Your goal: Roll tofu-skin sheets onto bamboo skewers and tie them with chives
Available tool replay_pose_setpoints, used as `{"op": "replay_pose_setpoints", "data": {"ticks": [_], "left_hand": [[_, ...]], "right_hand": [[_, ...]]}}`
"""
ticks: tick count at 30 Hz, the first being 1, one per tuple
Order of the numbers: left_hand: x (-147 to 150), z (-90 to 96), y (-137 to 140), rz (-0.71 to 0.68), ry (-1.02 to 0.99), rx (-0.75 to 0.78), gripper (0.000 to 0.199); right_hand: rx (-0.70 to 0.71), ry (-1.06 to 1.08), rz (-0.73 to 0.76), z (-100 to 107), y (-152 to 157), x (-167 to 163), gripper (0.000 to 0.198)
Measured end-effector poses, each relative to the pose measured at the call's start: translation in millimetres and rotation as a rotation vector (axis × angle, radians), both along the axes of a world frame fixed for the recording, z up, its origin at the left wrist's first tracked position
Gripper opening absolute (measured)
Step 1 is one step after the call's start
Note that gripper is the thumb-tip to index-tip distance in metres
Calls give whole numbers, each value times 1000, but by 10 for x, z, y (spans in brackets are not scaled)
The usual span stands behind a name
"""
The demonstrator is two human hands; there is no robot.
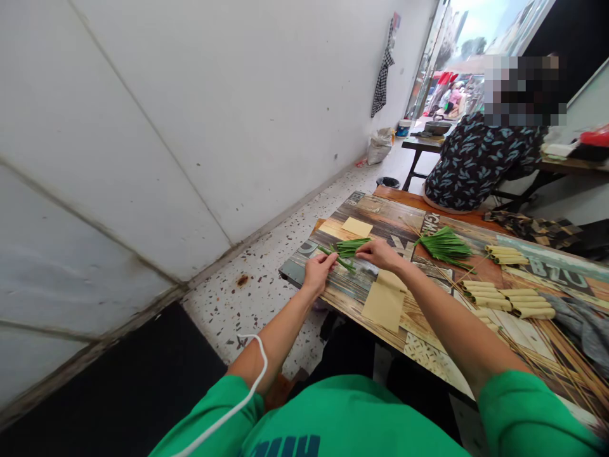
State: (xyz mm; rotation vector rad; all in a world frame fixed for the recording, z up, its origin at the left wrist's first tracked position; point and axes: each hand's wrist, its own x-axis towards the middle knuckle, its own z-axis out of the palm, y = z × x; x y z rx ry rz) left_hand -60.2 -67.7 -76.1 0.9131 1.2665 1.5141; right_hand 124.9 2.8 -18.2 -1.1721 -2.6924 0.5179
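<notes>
Green T-shirt with dark lettering point(354, 406) nearest. Black round bin point(387, 183) past the far-left corner of the wood-patterned table point(347, 298); contents unclear. Two flat tan sheets point(383, 308). Two green stalk piles: smaller point(354, 246), larger point(442, 244). Left hand point(318, 274) pinches thin green stalks point(346, 263) by near-left corner, long axis roughly along near edge. Right hand point(380, 255) at smaller pile; grip, cannot tell.

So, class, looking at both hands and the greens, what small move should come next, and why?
Probably bring the few green stalks pinched in the left hand onto the nearer yellow sheet. That sheet lies flat close by, the right hand is at the small pile, and yellow rolls further right suggest such sheets get rolled.
</notes>
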Motion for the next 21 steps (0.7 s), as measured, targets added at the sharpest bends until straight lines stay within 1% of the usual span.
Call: {"op": "replay_pose_setpoints", "data": {"ticks": [2, 4, 6, 8, 11, 14, 17, 21], "left_hand": [[-49, -7, -25, 6, -162, -79, 46], [-76, -2, -47, -13, -225, -99, 47], [-75, 6, -65, -40, -217, -95, 46], [-50, 11, -76, -54, -177, -89, 44], [4, 9, -72, -42, -117, -76, 41], [47, -3, -46, -30, -106, -82, 39], [77, -18, -13, -27, -129, -114, 39], [104, -28, 16, -28, -156, -134, 38]], "right_hand": [[115, -90, -51, -38, 79, 38, 18], [201, -202, -48, -115, 94, 28, 19], [248, -276, -56, -191, 74, -28, 21], [274, -307, -83, -235, 51, -101, 25], [290, -314, -100, -224, 41, -169, 29], [254, -234, -136, -150, 54, -153, 26], [143, -98, -169, -70, 67, -110, 20], [29, -35, -112, -17, 26, -131, 16]]}}
